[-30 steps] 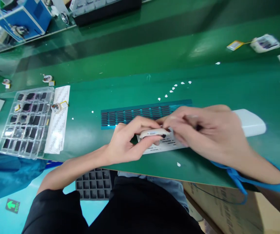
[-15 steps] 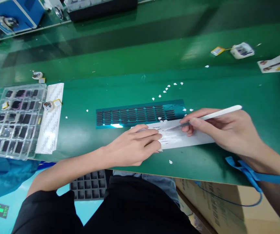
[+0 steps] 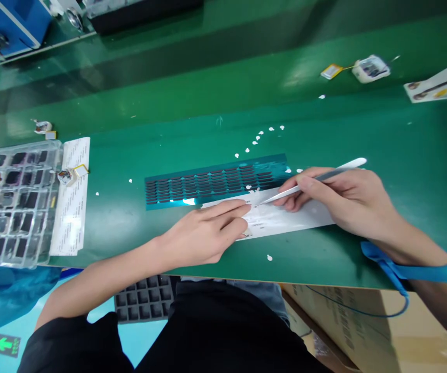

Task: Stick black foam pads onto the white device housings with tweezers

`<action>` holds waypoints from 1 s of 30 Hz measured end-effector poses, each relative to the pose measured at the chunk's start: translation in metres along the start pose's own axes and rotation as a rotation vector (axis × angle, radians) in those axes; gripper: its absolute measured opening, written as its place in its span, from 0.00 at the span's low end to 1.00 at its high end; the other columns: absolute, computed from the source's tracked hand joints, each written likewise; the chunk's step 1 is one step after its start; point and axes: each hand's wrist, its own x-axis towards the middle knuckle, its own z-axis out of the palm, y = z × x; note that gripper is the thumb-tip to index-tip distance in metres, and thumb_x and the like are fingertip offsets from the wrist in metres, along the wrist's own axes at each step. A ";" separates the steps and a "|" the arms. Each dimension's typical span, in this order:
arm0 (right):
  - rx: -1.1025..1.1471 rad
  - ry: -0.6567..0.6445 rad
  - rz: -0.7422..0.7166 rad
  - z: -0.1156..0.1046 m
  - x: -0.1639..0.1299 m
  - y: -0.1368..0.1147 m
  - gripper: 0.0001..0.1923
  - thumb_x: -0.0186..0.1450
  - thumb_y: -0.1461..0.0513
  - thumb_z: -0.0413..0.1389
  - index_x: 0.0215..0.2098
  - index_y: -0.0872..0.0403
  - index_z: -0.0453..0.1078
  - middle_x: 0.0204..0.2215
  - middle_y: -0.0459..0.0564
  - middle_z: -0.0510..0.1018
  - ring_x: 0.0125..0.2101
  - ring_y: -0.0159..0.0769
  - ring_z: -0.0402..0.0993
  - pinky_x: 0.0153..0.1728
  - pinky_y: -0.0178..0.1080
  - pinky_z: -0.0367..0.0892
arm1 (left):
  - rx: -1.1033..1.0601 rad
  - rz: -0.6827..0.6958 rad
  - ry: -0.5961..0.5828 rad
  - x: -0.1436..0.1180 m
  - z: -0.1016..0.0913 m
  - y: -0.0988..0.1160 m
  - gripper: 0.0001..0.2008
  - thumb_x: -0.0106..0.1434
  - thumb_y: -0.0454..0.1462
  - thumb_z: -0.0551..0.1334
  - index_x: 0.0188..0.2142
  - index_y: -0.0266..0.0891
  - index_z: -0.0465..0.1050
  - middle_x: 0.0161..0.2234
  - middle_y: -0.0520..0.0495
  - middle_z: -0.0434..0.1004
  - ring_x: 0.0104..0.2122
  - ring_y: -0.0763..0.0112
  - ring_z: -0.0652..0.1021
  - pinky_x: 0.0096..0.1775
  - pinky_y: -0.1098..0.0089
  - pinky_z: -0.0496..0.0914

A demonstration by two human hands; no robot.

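My right hand (image 3: 348, 199) pinches a pair of white tweezers (image 3: 348, 167). The narrow tip slants down to the left onto a white sheet of labels (image 3: 285, 220) with small dark print. At the sheet's left part, my left hand (image 3: 211, 230) holds it against the bench, fingers bent and laid over it, fingertips close beside the tweezer tip. Whether a label sits in the tips is too small to tell. Just behind the sheet lies a blue-green film strip (image 3: 153, 191) bearing rows of thin dark pieces. Small white round stickers (image 3: 254, 142) dot the green bench.
On the left are a clear compartment tray (image 3: 17, 202) of dark parts and printed white strips (image 3: 70, 228), with a small device (image 3: 66, 177) on top. Another white device (image 3: 371, 68) with a yellow-edged battery (image 3: 331, 71) lies at back right. A blue wrist strap (image 3: 433, 272) trails a cord.
The view has shifted a little, so the bench things appear further left. My left fingers lie straighter and closer together on the sheet. The tweezers stay at nearly the same spot, slightly turned.
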 end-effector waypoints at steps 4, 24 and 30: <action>0.001 -0.001 -0.012 0.000 0.001 -0.001 0.31 0.78 0.45 0.58 0.22 0.50 0.80 0.31 0.55 0.86 0.29 0.33 0.84 0.31 0.30 0.80 | -0.026 -0.007 0.004 0.000 0.000 -0.001 0.13 0.82 0.33 0.52 0.44 0.32 0.74 0.55 0.34 0.86 0.61 0.57 0.84 0.53 0.63 0.86; 0.125 0.192 -0.042 0.001 -0.001 -0.009 0.23 0.73 0.43 0.65 0.31 0.51 0.83 0.26 0.53 0.84 0.25 0.35 0.83 0.26 0.32 0.78 | 0.036 0.013 0.009 -0.001 0.007 -0.002 0.14 0.81 0.32 0.52 0.44 0.32 0.77 0.55 0.33 0.86 0.61 0.58 0.84 0.54 0.62 0.85; 0.105 0.462 -0.135 0.016 -0.001 -0.044 0.17 0.73 0.46 0.67 0.35 0.49 0.84 0.30 0.52 0.86 0.27 0.39 0.83 0.28 0.42 0.80 | -0.307 -0.179 0.330 -0.003 0.006 -0.001 0.10 0.82 0.38 0.58 0.50 0.37 0.78 0.45 0.45 0.90 0.43 0.67 0.90 0.50 0.68 0.86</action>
